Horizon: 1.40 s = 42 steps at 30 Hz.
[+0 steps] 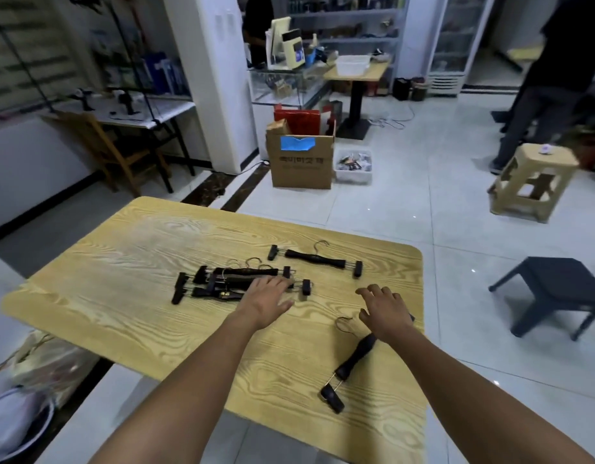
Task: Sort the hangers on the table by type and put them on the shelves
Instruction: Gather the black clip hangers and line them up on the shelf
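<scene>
— Can you read any writing from where you stand?
— Only dark print on the front of the cardboard box, under its blue tape; your view blurs it, so the characters stay illegible. Nothing else carries readable text.

Two bare forearms and hands, nothing worn

Both arms enter from the bottom edge of the frame and are bare along their whole visible length: no sleeve, cuff, glove, watch, bracelet or ring can be made out. The left hand sits at centre frame, and the right hand is right of centre; the fingers on both are uncovered, with short nails as far as the blur allows. The wide lens makes the forearms look broad at the bottom edge, tapering toward the wrists. No marks or tattoos show on either arm.
</scene>
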### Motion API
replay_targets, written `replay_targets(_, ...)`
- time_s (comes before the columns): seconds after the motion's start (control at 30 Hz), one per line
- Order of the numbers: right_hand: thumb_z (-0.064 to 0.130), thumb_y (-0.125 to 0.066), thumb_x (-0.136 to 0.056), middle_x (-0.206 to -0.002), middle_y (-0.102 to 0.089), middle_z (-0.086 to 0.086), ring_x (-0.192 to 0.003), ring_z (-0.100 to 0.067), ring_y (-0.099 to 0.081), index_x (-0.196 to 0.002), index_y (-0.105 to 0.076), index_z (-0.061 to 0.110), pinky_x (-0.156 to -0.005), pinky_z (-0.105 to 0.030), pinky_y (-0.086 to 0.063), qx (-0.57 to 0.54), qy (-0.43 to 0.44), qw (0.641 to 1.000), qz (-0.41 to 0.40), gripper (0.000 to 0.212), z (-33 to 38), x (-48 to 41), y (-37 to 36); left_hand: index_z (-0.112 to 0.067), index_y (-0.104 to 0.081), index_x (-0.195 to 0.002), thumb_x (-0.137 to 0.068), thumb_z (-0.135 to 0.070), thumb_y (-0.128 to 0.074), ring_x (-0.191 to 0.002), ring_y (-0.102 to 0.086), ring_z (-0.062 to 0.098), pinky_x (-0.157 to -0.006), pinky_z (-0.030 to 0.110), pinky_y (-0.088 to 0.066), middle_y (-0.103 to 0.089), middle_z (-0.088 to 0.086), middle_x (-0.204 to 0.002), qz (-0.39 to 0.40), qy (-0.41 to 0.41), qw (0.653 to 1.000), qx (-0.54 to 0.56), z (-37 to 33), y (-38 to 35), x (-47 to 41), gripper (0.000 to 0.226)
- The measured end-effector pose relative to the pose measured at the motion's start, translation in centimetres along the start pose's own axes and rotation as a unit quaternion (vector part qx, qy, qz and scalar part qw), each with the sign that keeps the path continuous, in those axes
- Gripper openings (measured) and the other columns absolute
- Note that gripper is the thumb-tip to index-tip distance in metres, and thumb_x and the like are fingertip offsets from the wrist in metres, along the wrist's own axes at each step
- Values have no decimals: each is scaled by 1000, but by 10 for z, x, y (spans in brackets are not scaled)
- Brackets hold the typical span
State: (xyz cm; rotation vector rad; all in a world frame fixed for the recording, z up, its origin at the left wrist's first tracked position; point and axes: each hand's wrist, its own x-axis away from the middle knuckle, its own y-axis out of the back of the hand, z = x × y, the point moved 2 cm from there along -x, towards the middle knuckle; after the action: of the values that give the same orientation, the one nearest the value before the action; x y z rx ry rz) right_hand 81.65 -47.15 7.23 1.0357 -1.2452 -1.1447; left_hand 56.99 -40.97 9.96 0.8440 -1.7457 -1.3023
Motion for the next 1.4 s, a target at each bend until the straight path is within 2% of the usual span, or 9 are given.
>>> replay_targets(0.3,27,-42,-96,-145,-39,-4,-130,-27,-37,-144,-33,22,-104,-38,-31,-5,-13,1000,12,49,-42,-20,-17,-22,-29,-146,-97,-45,-39,-132,-33,23,-110,35,-26,-38,1,-147,58,-33,998,21,-93,-89,-36,55)
replay_targets(0.57,28,-44,-96,-141,-43,-6,-127,-27,-40,-142,-35,20,-102,-38,-33,-12,34,999,37,48,-55,-56,-42,-15,-33,-140,-89,-61,-43,-127,-38,26,-104,38,-32,-42,7,-140,132,63,989,12,-124,-153,-51,69)
replay_targets(0.73,27,-45,-96,-140,-43,-7,-127,-29,-40,-141,-36,19,-100,-39,-33,-10,75,996,51,47,-55,-83,-56,-13,-37,-129,-83,-58,-57,-120,-43,25,-97,36,-35,-44,6,-130,113,86,990,8,-139,-169,-59,67)
replay_targets(0.87,27,-45,-96,-139,-44,-6,-126,-27,-41,-141,-37,19,-100,-38,-33,-10,91,994,55,46,-56,-104,-60,-12,-37,-126,-86,-39,-62,-118,-45,26,-94,37,-37,-46,7,-126,121,58,991,-5,-141,-167,-72,54)
replay_targets(0.97,28,-44,-96,-140,-43,-7,-128,-28,-39,-141,-37,19,-103,-39,-32,-11,93,994,62,46,-54,-121,-59,-15,-39,-126,-90,-17,-55,-117,-47,27,-92,38,-37,-49,8,-125,128,65,990,4,-129,-161,-81,40)
replay_targets(1.2,27,-48,-95,-140,-43,-10,-130,-31,-37,-140,-38,14,-106,-42,-31,-14,92,994,56,48,-39,-173,-45,-19,-34,-138,-87,5,-46,-120,-40,28,-93,37,-36,-42,7,-130,112,90,990,8,-90,-147,-99,57)
replay_targets(1.3,27,-49,-95,-138,-45,-11,-128,-31,-40,-138,-38,13,-104,-42,-32,-19,87,994,56,47,-29,-195,-45,-18,-34,-139,-93,-11,-49,-121,-39,27,-95,38,-35,-40,8,-132,114,76,990,4,-83,-146,-106,49)
replay_targets(1.4,26,-48,-95,-136,-45,-13,-126,-32,-41,-135,-40,10,-103,-41,-33,-20,77,995,60,44,-15,-213,-48,-17,-34,-139,-93,-29,-54,-123,-40,26,-96,37,-35,-41,7,-133,119,50,992,13,-79,-148,-116,51)
